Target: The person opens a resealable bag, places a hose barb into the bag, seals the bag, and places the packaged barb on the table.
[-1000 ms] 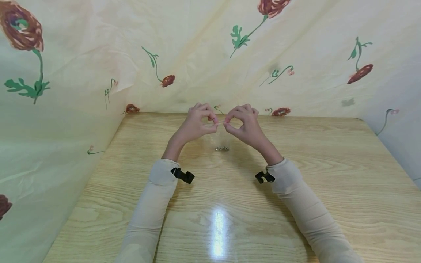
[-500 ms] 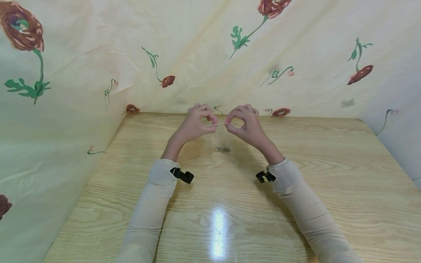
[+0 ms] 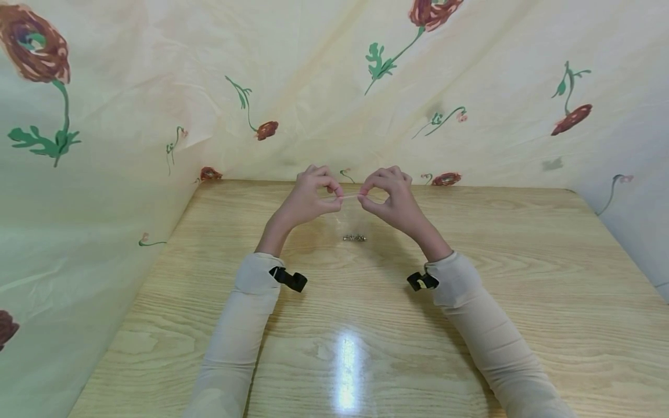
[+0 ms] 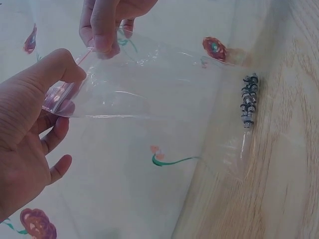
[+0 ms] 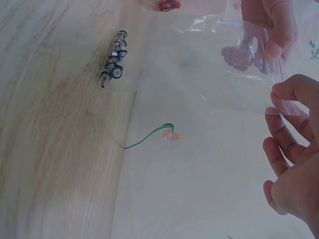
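Note:
A clear zip bag (image 4: 149, 82) with a pinkish line along its top hangs upright between the two hands. My left hand (image 3: 306, 198) pinches the bag's top edge near one corner between thumb and index finger. At the other end of that edge, my right hand (image 3: 393, 198) grips it the same way, the remaining fingers loosely bent. Small silvery metal fittings with dark rings (image 5: 114, 59) lie in a row along the bag's bottom, close over the table. Between the fingertips the mouth strip shows as a thin, taut line in the head view.
A pale wood-grain table (image 3: 345, 307) stretches under both arms, with a bright light reflection near its front. Cream cloth with printed red flowers (image 3: 313, 87) hangs behind the table and along its left side. Black straps (image 3: 290, 279) sit at the cuffs.
The fingertips have drawn slightly apart along the bag's top edge, so more of the strip shows between them. The fittings below have shifted a little to the right.

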### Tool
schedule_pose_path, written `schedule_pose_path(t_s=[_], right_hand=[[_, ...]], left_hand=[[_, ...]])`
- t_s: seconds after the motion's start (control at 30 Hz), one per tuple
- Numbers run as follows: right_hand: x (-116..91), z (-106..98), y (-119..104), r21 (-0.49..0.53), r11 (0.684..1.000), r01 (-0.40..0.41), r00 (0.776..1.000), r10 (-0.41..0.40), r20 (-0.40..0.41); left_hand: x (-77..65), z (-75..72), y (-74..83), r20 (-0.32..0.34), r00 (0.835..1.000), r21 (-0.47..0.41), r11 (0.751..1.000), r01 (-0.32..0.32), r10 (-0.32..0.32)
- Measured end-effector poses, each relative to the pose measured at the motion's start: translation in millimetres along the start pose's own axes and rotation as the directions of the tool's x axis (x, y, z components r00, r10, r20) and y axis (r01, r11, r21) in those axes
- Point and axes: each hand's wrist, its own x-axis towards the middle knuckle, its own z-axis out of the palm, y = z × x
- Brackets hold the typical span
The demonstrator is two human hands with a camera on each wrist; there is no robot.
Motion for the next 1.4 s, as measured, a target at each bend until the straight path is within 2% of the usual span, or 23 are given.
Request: schedule_pose_path(t_s=[1.0, 1.4], right_hand=[[0.5, -2.8, 4.0, 0.0, 1.0, -0.015, 1.0, 0.015, 0.0], [0.2, -5.1, 3.9, -0.006, 0.999, -0.033, 0.999, 0.033, 0.01]], left_hand=[[-2.5, -5.1, -3.1, 0.003, 1.0, 0.0, 1.0, 0.027, -0.027], [-2.8, -7.0, -5.6, 0.0, 1.0, 0.0, 1.0, 0.009, -0.009]])
